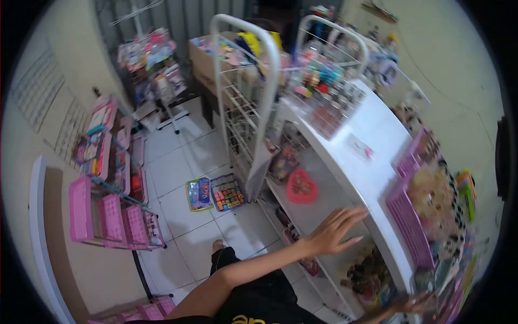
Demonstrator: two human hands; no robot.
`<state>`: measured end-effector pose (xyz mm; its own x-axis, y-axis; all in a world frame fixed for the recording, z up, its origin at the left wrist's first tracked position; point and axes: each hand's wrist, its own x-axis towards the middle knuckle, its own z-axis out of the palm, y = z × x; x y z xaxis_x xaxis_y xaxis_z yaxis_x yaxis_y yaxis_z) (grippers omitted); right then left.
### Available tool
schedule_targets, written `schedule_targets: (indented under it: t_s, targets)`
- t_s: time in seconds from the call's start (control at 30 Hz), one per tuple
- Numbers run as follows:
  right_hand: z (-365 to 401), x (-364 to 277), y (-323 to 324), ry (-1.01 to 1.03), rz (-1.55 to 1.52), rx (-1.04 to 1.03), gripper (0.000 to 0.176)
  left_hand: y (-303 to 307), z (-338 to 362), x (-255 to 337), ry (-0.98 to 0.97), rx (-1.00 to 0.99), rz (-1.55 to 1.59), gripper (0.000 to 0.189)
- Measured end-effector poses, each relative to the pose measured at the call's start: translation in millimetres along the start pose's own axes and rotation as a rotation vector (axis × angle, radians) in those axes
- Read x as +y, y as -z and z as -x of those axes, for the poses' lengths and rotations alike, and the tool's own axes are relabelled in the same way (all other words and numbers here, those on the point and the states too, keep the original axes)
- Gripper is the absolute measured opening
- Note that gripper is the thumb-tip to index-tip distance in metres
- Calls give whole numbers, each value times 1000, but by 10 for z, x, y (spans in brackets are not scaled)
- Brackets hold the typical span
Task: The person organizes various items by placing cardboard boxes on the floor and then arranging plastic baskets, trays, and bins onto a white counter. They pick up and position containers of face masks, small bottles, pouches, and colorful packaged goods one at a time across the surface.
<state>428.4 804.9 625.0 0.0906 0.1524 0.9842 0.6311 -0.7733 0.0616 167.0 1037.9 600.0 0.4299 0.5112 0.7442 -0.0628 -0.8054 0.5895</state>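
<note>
My left hand [335, 232] reaches out over the edge of the white counter [372, 178], palm down. Its fingers are stretched out and nothing is in them. Below and left of it, a pink heart-shaped basket [302, 186] with small items sits on the shelf under the counter top. At the lower right, my right hand [414, 303] is beside a crowd of packaged goods [448, 275] at the counter's near end. It is blurred, and I cannot tell whether it grips anything. Near both hands, a purple basket [410, 232] holds plush-looking beige items [431, 200].
A clear organizer [329, 110] and a small packet [360, 147] lie on the counter. A white wire rack [243, 97] adjoins it. Two small baskets [227, 191] of colourful items rest on the tiled floor. Pink tiered racks [108, 216] line the left wall.
</note>
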Motion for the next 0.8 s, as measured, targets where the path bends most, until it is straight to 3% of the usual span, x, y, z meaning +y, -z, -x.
schedule_targets:
  t_s: [0.07,0.1,0.2,0.23,0.27,0.3,0.4,0.43,0.47,0.5,0.57,0.6,0.67,0.73,0.8]
  targets:
    - [52,-176,-8,13,-87,129,55,228,640,-277,216,-46,-44,39]
    - [129,-219,-43,19,-115,126,55,325,1054,-485,358,-62,-106,37]
    - [355,-410,-141,-46,-1406,23,48,877,2488,-932,806,-103,-220,42]
    - [432,-659,-124,-51,-1411,29,48,1165,2905,-958,951,-177,-271,46]
    - [504,-948,-85,-81,-1378,5,45,1443,3226,-903,1102,-80,-373,44]
    - [547,-1250,-38,-102,-1348,-24,41,1634,3819,-1083,1205,-119,-445,41]
    - [584,-2239,214,-120,-1263,-148,31,2495,4526,-1044,1285,38,-368,36]
    - [549,-2566,389,-113,-1219,-198,29,2630,5062,-1203,1483,395,-115,31]
    - [383,-3380,668,-100,-1172,-248,27,2708,5462,-1230,1650,764,153,25]
    - [438,-3712,815,-29,-1143,-387,27,2892,5589,-1167,1595,993,253,24]
    - [705,-4370,1001,31,-1183,-630,30,3019,6396,-1299,2010,865,-207,25]
    - [890,-4649,1071,24,-1244,-753,35,3092,6737,-1367,2031,861,-200,25]
    - [1298,-5157,1166,105,-1296,-967,32,3118,7224,-1404,2316,264,-389,23]
    - [1692,-5708,1317,77,-1432,-1358,37,3160,6779,-1406,2120,1001,138,23]
    - [2501,-6059,1262,50,-1460,-1697,43,3260,6174,-1608,2013,902,59,24]
